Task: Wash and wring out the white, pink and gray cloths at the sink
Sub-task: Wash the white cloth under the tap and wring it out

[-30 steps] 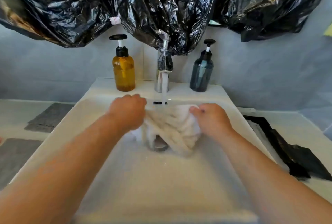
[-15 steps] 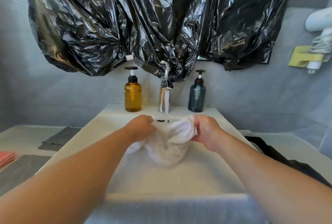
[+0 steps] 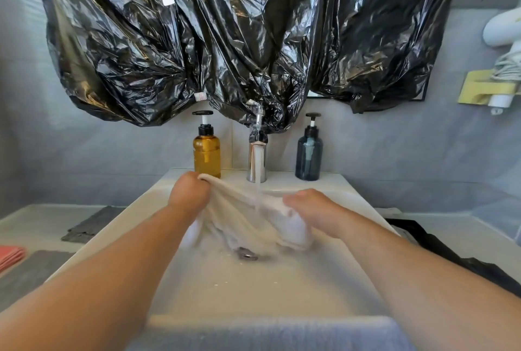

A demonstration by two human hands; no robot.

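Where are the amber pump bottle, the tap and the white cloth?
amber pump bottle (image 3: 206, 154), head view, on its amber body.
tap (image 3: 251, 164), head view, on its chrome column.
white cloth (image 3: 239, 218), head view, on its stretched middle.

Seen as two bare forearms: left forearm in from the 7 o'clock corner, right forearm from 5 o'clock. Ending in bare left hand and right hand, outlines slightly blurred.
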